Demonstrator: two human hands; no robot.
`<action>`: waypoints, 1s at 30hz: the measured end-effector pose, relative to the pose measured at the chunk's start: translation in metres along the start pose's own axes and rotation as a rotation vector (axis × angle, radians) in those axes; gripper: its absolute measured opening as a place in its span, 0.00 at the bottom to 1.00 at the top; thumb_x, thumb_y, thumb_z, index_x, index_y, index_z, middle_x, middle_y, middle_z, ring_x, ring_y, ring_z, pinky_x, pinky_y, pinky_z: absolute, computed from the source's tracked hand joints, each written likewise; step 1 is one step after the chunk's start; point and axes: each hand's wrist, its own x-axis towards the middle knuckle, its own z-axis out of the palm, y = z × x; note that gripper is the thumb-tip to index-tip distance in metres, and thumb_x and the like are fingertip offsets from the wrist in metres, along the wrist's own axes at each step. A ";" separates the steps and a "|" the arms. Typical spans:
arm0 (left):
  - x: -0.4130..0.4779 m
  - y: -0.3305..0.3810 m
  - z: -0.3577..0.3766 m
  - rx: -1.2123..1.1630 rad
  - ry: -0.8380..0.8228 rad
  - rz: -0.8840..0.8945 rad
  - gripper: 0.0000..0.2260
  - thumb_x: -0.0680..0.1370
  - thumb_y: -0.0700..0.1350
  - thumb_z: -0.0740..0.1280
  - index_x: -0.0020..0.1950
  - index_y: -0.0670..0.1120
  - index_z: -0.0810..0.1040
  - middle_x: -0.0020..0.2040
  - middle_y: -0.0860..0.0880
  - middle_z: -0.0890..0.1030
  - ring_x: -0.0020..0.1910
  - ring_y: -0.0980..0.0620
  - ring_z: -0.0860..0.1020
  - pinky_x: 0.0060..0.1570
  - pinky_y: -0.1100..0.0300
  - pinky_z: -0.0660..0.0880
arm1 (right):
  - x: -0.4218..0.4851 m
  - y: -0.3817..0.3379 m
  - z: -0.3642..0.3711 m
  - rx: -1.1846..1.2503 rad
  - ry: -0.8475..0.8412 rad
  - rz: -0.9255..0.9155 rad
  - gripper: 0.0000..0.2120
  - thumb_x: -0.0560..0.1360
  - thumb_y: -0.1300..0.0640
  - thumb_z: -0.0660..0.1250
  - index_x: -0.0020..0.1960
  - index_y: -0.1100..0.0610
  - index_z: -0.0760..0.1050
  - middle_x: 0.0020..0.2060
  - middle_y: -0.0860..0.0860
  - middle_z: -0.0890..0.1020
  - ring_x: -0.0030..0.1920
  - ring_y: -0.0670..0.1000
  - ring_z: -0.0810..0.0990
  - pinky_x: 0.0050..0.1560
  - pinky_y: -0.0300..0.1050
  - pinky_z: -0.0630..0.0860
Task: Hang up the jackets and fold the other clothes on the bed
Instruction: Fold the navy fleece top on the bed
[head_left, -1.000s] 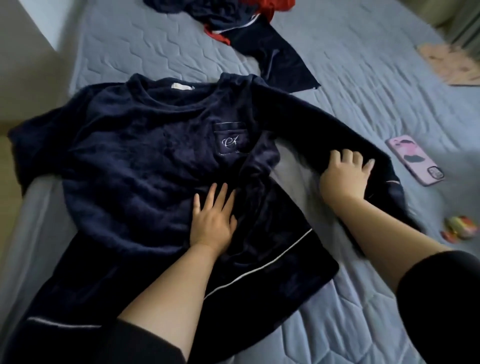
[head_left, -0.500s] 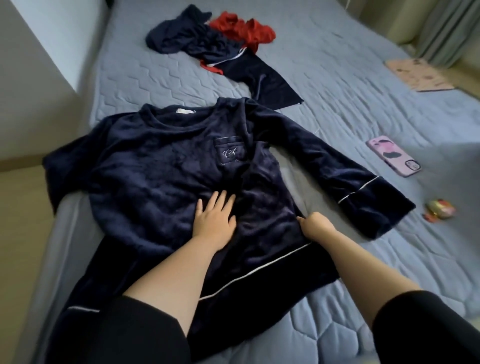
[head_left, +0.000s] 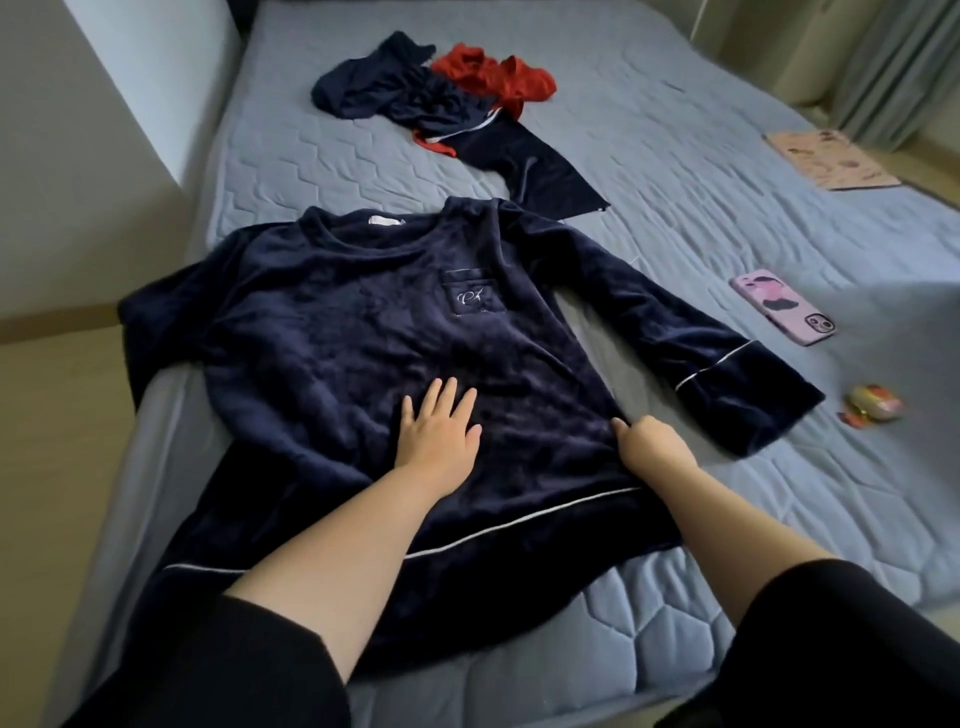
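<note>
Quilted grey-blue bed (head_left: 675, 156) held a plush navy top (head_left: 337, 322) spread flat at its near left edge, sleeves out, not yet folded. A crumpled navy-and-red pile (head_left: 415, 93) lay far, also unfolded. The left hand (head_left: 439, 431) pressed flat on the top's front with fingers straight, while the right hand (head_left: 649, 441) pinched its right side seam, fingers curled.

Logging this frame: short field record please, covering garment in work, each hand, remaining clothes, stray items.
garment: navy velvet top, spread flat, front up, on the bed, not yet folded
left hand: flat, fingers spread, pressing the top's front
right hand: fingers curled, gripping the top's side edge above the white-piped hem
remaining: navy garment and red garment, crumpled together at the far end
stray items: pink phone beside the outstretched sleeve; small colourful object near its cuff; printed sheet farther off
</note>
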 end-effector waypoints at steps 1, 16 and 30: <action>-0.004 0.002 -0.002 -0.012 0.014 0.008 0.25 0.83 0.53 0.49 0.78 0.50 0.47 0.79 0.49 0.47 0.77 0.49 0.44 0.74 0.44 0.45 | -0.001 0.005 0.000 0.031 0.009 0.023 0.28 0.80 0.41 0.55 0.63 0.65 0.72 0.62 0.62 0.76 0.61 0.62 0.75 0.58 0.50 0.70; -0.066 0.112 -0.007 0.091 -0.095 0.535 0.26 0.70 0.46 0.68 0.66 0.46 0.65 0.58 0.45 0.71 0.57 0.43 0.72 0.44 0.52 0.70 | -0.033 0.062 -0.044 0.637 -0.613 0.222 0.04 0.77 0.60 0.66 0.43 0.58 0.77 0.28 0.53 0.81 0.26 0.47 0.79 0.23 0.34 0.72; -0.094 0.003 -0.037 -0.464 0.079 0.152 0.14 0.76 0.41 0.62 0.60 0.48 0.81 0.60 0.48 0.80 0.61 0.49 0.76 0.60 0.61 0.69 | -0.107 -0.047 0.011 -0.307 0.279 -0.567 0.23 0.73 0.60 0.60 0.67 0.61 0.63 0.64 0.59 0.70 0.64 0.62 0.68 0.63 0.53 0.66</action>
